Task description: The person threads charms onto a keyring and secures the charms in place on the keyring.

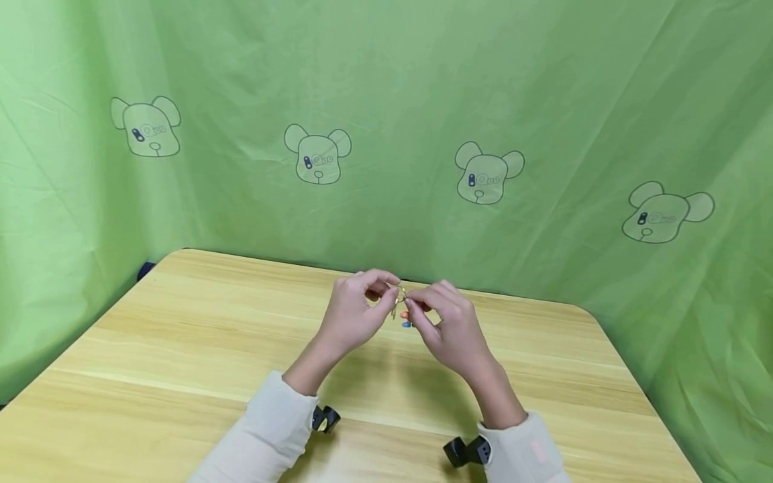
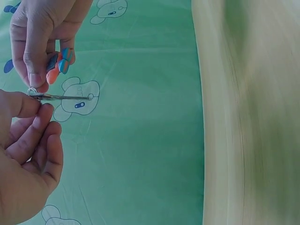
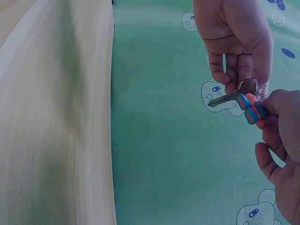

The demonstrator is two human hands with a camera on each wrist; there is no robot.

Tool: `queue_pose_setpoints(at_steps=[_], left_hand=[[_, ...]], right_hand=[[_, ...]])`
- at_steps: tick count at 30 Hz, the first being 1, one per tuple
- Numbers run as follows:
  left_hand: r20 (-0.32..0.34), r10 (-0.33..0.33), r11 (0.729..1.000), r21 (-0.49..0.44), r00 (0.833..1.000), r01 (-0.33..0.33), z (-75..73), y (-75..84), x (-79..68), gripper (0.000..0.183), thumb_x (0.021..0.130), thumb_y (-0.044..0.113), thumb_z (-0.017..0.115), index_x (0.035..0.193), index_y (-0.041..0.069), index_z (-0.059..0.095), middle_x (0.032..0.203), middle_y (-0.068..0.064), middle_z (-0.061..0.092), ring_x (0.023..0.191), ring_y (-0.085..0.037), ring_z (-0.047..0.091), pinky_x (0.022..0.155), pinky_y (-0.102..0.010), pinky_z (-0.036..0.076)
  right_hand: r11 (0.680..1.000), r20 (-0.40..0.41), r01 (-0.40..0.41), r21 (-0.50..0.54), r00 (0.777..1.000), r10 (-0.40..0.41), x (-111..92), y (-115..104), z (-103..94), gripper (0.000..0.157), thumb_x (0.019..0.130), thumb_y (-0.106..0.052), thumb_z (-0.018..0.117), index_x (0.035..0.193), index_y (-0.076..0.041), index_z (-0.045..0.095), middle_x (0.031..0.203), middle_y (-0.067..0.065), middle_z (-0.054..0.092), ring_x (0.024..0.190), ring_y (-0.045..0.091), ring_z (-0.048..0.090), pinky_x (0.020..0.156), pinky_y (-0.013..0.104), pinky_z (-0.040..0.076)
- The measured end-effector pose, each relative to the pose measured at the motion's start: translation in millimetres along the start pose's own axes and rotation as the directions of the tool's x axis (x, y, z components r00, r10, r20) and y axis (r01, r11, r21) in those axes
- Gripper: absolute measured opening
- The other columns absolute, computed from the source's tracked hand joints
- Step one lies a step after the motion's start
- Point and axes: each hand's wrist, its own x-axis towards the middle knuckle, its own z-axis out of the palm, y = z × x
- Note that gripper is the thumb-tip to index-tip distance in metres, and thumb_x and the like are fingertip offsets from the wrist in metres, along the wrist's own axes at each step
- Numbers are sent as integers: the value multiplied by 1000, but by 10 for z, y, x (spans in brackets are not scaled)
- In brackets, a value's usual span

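Observation:
Both hands meet in the air above the table. My left hand (image 1: 356, 312) pinches a metal key (image 3: 225, 99) near its head, between thumb and fingertips. Its blade sticks out past the fingers in both wrist views. My right hand (image 1: 453, 325) pinches a thin metal key ring (image 1: 401, 293) just beside the key. Below the right fingers hangs a small orange and blue charm (image 2: 61, 64), also seen close to the key in the right wrist view. Fingers hide part of the ring, so I cannot tell how the key sits on it.
Beneath the hands lies a wooden table (image 1: 181, 355) with rounded far corners. A green curtain (image 1: 398, 80) printed with bear heads hangs behind it and along the sides. Black wrist cameras (image 1: 465, 452) stick out from the pale sleeves.

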Motion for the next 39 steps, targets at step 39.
queue_pose_setpoints(at_steps=[39], left_hand=[[5,29,998,52,1000,-29,-22,2,-1,8,89,10,65,86,7,71,72,6,66,69,-6,56,64,-24,52]], right_hand=[[997,45,-15,-69,999,18,-1,7,-22,8,89,-9,63,90,-7,71,83,-3,66,74,11,53,64,22,42]])
